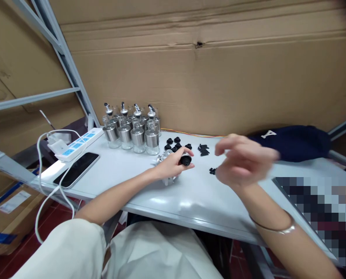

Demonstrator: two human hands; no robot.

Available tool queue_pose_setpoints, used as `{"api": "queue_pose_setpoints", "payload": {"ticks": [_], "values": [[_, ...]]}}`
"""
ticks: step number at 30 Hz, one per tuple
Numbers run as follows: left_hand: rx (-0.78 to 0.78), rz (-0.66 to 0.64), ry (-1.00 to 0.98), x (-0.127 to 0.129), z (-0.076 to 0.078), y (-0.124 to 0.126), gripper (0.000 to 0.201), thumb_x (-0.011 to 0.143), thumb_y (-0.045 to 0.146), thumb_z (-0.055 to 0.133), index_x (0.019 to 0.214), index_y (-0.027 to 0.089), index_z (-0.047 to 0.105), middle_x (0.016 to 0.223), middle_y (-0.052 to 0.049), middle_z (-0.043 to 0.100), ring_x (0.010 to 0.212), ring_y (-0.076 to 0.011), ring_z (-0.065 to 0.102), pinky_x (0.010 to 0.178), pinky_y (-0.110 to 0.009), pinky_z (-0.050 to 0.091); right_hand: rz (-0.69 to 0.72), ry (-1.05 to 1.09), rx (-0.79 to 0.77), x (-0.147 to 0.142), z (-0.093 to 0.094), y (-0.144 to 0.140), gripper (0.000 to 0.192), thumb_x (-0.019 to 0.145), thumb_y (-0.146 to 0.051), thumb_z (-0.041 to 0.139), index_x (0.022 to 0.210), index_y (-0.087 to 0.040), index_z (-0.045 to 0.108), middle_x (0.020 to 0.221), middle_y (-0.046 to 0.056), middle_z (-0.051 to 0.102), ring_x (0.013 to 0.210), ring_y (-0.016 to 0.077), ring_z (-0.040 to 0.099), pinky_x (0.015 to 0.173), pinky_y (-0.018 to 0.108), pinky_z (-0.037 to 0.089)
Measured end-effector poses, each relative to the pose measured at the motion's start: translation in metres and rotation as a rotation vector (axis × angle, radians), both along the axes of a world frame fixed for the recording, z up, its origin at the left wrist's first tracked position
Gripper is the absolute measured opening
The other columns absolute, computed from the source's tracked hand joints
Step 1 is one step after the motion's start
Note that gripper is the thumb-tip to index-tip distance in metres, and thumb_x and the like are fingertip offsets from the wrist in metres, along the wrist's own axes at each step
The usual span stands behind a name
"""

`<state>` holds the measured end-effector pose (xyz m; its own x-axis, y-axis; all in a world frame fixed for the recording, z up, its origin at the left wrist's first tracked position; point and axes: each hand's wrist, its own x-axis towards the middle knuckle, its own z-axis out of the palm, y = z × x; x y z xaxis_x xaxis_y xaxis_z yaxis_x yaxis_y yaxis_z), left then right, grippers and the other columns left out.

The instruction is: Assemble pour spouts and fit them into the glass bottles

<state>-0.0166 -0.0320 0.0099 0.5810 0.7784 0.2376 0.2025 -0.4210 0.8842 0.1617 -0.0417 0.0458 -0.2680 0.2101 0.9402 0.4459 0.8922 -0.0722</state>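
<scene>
My left hand [173, 164] is closed around a bottle pourer [186, 159], whose black rubber stopper end faces me. Beneath and behind that hand lies a cluster of silver pourer parts [168, 180], partly hidden by it. My right hand [244, 161] is raised over the right side of the table, its fingers bent and smeared by motion. Whether anything is in it I cannot make out. Black rubber stoppers [177, 140] sit just beyond my left hand. Small black spout pieces [203, 150] lie between my hands, and tiny black parts [212, 171] are close to my right hand.
Several glass bottles with steel sleeves [137, 137] stand at the back left, some topped with pourers. A phone [77, 169], a power strip [84, 144] and a looped white cable [38, 186] occupy the left. Dark blue cloth [295, 143] lies back right, before a cardboard wall [234, 81].
</scene>
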Motion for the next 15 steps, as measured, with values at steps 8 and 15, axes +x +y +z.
{"api": "queue_pose_setpoints", "payload": {"ticks": [8,15], "values": [[-0.016,0.049,0.050,0.000,0.001,0.003,0.047,0.071,0.046,0.066,0.099,0.020,0.038,0.060,0.010,0.038,0.050,-0.0069,0.040,0.052,-0.019,0.030,-0.067,-0.324,-0.410,0.007,-0.025,0.023,0.043,0.088,-0.057,0.038,0.067,-0.020,0.045,0.054,0.000,0.051,0.046,0.0112,0.043,0.048,0.025,0.032],[-0.079,-0.021,-0.008,-0.001,-0.006,0.006,0.033,0.080,0.045,0.054,0.089,0.020,0.035,0.056,0.011,0.040,0.038,-0.0046,0.036,0.041,-0.017,0.026,-0.013,-0.327,-0.645,-0.004,-0.032,0.018,0.038,0.085,-0.053,0.046,0.065,-0.020,0.042,0.056,-0.001,0.048,0.050,0.0113,0.041,0.052,0.025,0.030]]}}
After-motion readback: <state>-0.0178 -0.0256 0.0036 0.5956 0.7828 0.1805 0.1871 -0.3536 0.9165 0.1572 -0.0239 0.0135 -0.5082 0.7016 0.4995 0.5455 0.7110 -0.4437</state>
